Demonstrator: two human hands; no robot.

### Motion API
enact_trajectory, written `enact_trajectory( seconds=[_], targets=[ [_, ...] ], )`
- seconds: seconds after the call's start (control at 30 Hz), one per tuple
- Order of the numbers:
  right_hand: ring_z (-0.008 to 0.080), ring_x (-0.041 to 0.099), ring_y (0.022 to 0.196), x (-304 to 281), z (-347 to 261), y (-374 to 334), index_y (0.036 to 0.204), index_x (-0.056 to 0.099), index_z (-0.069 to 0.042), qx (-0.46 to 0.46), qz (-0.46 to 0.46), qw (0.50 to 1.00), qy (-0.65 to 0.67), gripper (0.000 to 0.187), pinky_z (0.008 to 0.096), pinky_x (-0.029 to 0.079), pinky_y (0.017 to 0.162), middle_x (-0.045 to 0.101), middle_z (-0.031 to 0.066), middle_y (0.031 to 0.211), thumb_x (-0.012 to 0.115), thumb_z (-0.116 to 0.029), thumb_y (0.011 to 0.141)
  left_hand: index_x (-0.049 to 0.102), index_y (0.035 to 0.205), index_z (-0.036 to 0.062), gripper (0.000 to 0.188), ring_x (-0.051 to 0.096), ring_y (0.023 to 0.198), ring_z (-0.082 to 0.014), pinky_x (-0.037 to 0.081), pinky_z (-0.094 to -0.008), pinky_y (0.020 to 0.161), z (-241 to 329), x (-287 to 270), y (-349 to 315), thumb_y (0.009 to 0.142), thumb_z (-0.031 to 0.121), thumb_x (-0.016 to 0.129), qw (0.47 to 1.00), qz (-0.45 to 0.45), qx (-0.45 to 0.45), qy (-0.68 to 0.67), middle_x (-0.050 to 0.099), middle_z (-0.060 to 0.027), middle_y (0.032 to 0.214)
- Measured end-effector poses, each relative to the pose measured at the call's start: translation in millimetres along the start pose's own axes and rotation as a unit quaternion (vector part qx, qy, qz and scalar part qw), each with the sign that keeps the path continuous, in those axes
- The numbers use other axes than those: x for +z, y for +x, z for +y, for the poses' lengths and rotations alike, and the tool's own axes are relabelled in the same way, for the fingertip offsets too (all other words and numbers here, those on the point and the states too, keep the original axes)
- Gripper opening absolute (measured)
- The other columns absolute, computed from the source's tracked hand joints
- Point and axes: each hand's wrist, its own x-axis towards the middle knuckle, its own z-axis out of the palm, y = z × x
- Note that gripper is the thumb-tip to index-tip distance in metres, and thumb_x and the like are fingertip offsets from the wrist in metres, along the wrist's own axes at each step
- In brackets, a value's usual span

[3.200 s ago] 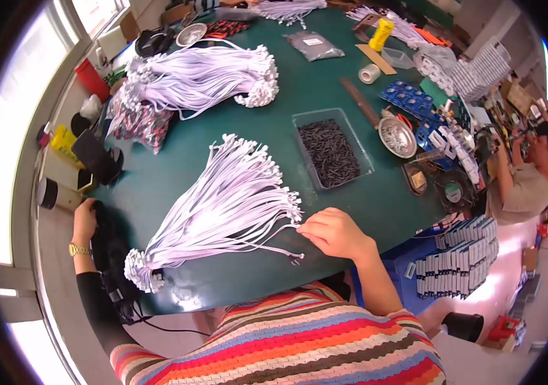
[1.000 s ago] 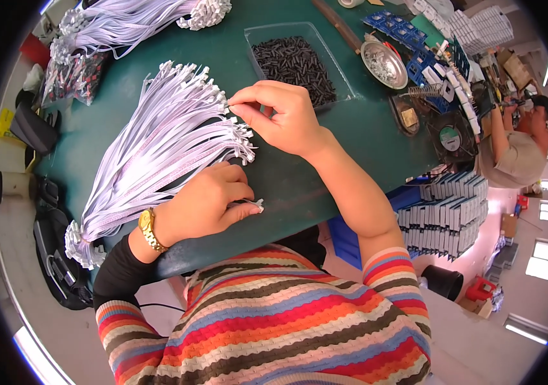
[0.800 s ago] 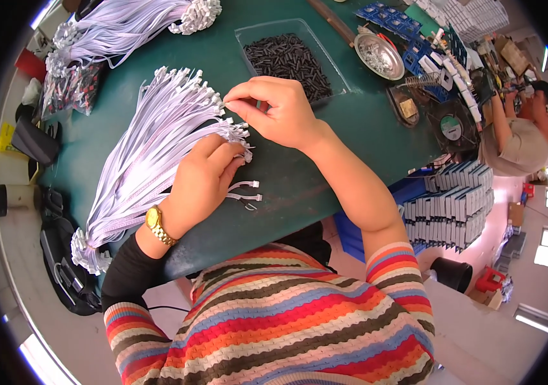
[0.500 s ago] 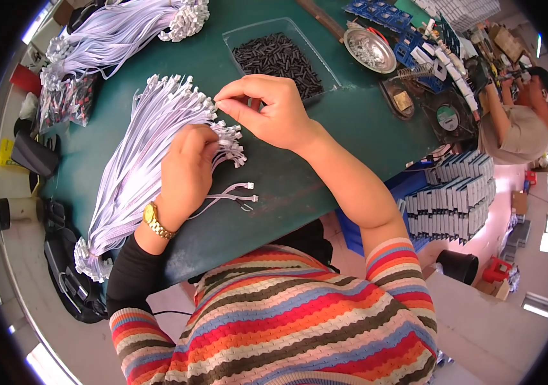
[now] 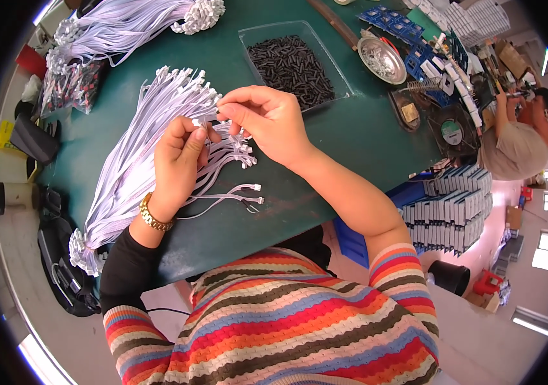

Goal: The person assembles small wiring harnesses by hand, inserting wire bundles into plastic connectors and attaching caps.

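Observation:
A large bundle of white ribbon cables [image 5: 126, 154] with white connectors at both ends lies on the green table. Over its right side, my left hand [image 5: 177, 157] pinches a white cable connector [image 5: 198, 123] between thumb and forefinger. Close to that connector is my right hand [image 5: 270, 122], its thumb and forefinger pressed together around a tiny dark piece too small to name. Its other fingers curl underneath. A few cable ends [image 5: 248, 190] with white plugs and dark wire tips stick out apart from the bundle, nearer to me.
Beyond my right hand stands a clear plastic bin [image 5: 344, 96] of small black tubular pieces. A second cable bundle [image 5: 126, 29] and a bag of parts [image 5: 71, 90] lie far left. A metal dish [image 5: 382, 59] and blue trays [image 5: 392, 24] sit far right; a co-worker [image 5: 521, 135] is beyond.
My left hand has turned upward, bringing the pinched connector into sight. My right hand has dropped slightly toward it, fingertips still together. The whole view has shifted a little.

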Motion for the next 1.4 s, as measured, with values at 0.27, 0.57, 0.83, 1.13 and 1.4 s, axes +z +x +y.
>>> enact_trajectory(
  seconds=[0.27, 0.57, 0.83, 1.13, 1.4],
  targets=[
    [0.0073, 0.060, 0.060, 7, -4, 1, 0.093, 0.067, 0.003, 0.010, -0.016, 1.000, -0.007, 0.011, 0.0203, 0.046, 0.051, 0.065, 0.0050, 0.080, 0.067, -0.005, 0.085, 0.050, 0.092, 0.0055, 0.008, 0.042, 0.058, -0.0013, 0.036, -0.0153, 0.051, -7, -2, 0, 0.099, 0.011, 0.049, 0.999, -0.038, -0.008, 0.007, 0.063, -0.0034, 0.084],
    [0.0059, 0.057, 0.065, 2, 4, 3, 0.093, 0.068, 0.002, -0.002, -0.043, 0.997, -0.061, 0.010, 0.0192, 0.044, 0.055, 0.063, 0.0039, 0.086, 0.067, -0.005, 0.086, 0.051, 0.094, 0.0055, 0.008, 0.044, 0.060, -0.0015, 0.037, -0.0151, 0.053, -10, -2, -1, 0.099, 0.012, 0.050, 0.999, -0.043, 0.003, 0.007, 0.062, -0.0023, 0.083],
    [0.0051, 0.056, 0.064, 0, -3, 1, 0.091, 0.069, 0.001, 0.033, -0.098, 0.988, -0.115, 0.010, 0.0198, 0.044, 0.055, 0.064, 0.0030, 0.081, 0.068, -0.007, 0.085, 0.051, 0.095, 0.0056, 0.007, 0.050, 0.059, -0.0036, 0.038, -0.0159, 0.051, -14, -7, -4, 0.098, 0.012, 0.050, 0.998, -0.029, 0.001, -0.047, 0.063, -0.0041, 0.085],
    [0.0226, 0.063, 0.069, -46, -21, 21, 0.089, 0.069, -0.005, -0.231, 0.034, 0.851, -0.470, 0.009, 0.0302, 0.049, 0.061, 0.064, 0.0094, 0.079, 0.068, -0.009, 0.081, 0.050, 0.095, 0.0053, 0.010, 0.049, 0.059, -0.0027, 0.039, -0.0158, 0.054, -9, -3, -1, 0.099, 0.014, 0.049, 0.999, -0.033, 0.009, -0.033, 0.065, -0.0053, 0.086],
    [0.0219, 0.063, 0.069, -74, -26, 28, 0.088, 0.070, -0.003, 0.044, 0.014, 0.796, -0.604, 0.015, 0.0341, 0.049, 0.066, 0.067, 0.0107, 0.077, 0.069, -0.013, 0.077, 0.052, 0.094, 0.0049, 0.011, 0.048, 0.058, -0.0018, 0.038, -0.0157, 0.053, -9, -3, -1, 0.099, 0.015, 0.050, 0.999, -0.027, 0.012, -0.028, 0.065, -0.0045, 0.085]
  ],
)
